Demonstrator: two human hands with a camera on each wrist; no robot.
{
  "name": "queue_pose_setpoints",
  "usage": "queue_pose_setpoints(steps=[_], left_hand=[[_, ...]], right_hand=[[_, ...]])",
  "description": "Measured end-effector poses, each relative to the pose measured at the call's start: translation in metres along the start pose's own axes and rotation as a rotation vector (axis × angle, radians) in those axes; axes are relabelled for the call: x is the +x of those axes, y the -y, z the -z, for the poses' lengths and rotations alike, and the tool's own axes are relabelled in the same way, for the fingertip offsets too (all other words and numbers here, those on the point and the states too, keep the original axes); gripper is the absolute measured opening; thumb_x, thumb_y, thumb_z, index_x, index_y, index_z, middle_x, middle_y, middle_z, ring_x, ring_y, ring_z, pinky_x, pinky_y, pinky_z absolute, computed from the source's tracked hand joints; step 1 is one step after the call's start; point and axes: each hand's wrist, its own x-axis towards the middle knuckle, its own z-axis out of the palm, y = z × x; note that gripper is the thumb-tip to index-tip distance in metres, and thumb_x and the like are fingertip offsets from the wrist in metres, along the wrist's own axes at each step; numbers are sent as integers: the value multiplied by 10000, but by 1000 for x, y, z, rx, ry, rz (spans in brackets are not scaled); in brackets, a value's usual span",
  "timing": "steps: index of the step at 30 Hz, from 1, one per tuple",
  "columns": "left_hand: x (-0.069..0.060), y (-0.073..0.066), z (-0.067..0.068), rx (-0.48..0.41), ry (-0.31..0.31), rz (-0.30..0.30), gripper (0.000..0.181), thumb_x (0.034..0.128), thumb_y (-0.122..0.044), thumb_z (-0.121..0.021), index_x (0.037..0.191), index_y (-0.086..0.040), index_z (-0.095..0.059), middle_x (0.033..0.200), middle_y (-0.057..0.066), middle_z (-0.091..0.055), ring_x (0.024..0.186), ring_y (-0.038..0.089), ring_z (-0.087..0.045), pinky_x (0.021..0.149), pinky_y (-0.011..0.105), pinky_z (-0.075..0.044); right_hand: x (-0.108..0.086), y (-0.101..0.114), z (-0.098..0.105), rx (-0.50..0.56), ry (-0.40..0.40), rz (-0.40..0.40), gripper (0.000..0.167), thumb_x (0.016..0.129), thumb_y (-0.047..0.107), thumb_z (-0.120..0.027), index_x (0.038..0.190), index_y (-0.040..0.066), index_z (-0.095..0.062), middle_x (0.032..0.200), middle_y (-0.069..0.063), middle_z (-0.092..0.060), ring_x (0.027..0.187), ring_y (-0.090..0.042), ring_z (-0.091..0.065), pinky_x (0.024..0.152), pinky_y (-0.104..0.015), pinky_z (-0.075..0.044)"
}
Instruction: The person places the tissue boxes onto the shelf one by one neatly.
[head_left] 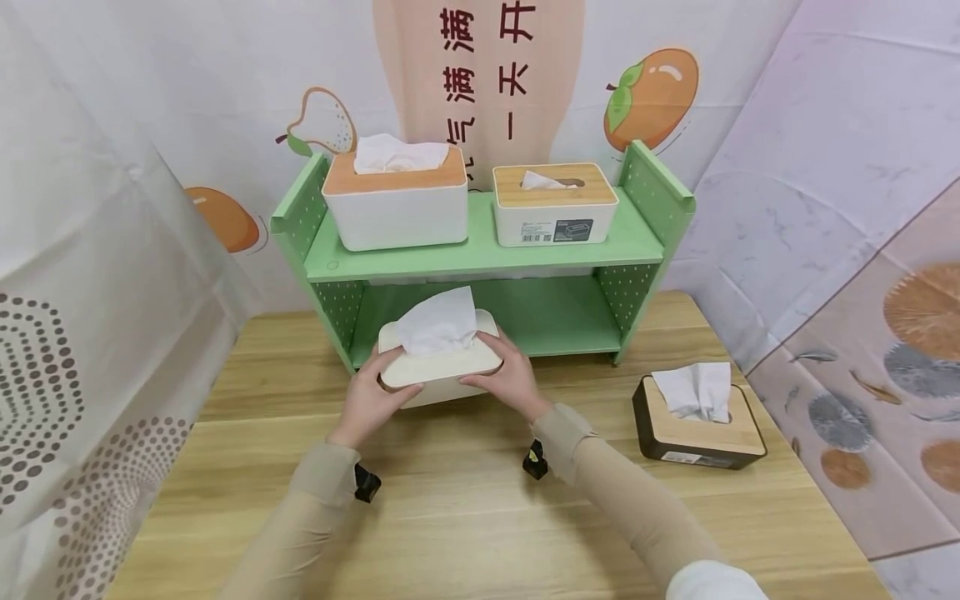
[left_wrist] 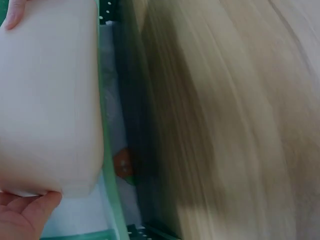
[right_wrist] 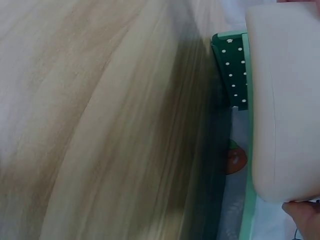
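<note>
One wide worktop [head_left: 450,517] carries everything we would worry about. At its far side stands the two-tier green rack [head_left: 558,317]; we judge a hard bump against it the costliest slip, since it could jolt what sits on the upper shelf. There the big box with the orange-brown lid [head_left: 405,217] stands on the left, near the shelf's front edge, and the box with the bamboo lid [head_left: 555,221] on the right.

Between our hands is the cream tissue box [head_left: 450,390], just before the left half of the lower shelf, slightly skewed; we cannot tell whether anything supports it underneath. If its far edge met the rack at that angle, a corner could catch. To the right, on the worktop, the dark box [head_left: 701,421] lies near our right forearm, so a wide elbow swing might graze it.

Our left hand [head_left: 372,396] and right hand [head_left: 513,379] grasp the cream box's two ends. Its walls look smooth, so uneven pressure could let one end drop. The upright tissue [head_left: 442,325] might crumple under the upper shelf. Smallest, the left fingers sit near the rack's side panel and could get pinched.
</note>
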Motion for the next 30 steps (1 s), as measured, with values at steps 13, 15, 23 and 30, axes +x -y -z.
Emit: queue_pose_setpoints(steps=[13,15,23,30], left_hand=[[8,15,4,-36,3,18,596,759,-157,-802,1292,-52,-560,1421,183,-458,1420,387,-210,1056,531,-350],[9,16,7,-22,8,32,601,768,-168,-796,1305,-56,-553,1440,186,-433,1407,379,-251,1040,520,-372],[15,16,12,54,-7,51,572,807,-208,-763,1324,-79,-555,1462,199,-395,1041,281,-544,779,316,-469],[20,13,13,129,-57,54,511,854,-205,-714,1312,-43,-557,1453,273,-367,993,352,-560,805,395,-452]], right_hand=[[12,-3,-5,-77,66,25,761,714,305,-828,1383,157,-497,1496,-127,-372,1430,-290,-242,1085,-501,-333],[14,-3,-3,-96,95,51,742,736,292,-815,1387,147,-490,1501,-143,-357,1430,-302,-237,1091,-497,-326],[20,1,0,-128,166,55,696,796,260,-767,1408,135,-460,1526,-211,-267,1427,-343,-220,1087,-486,-336],[26,6,-7,-149,124,56,627,826,266,-732,1385,116,-490,1510,-219,-298,1425,-353,-223,1095,-468,-330]])
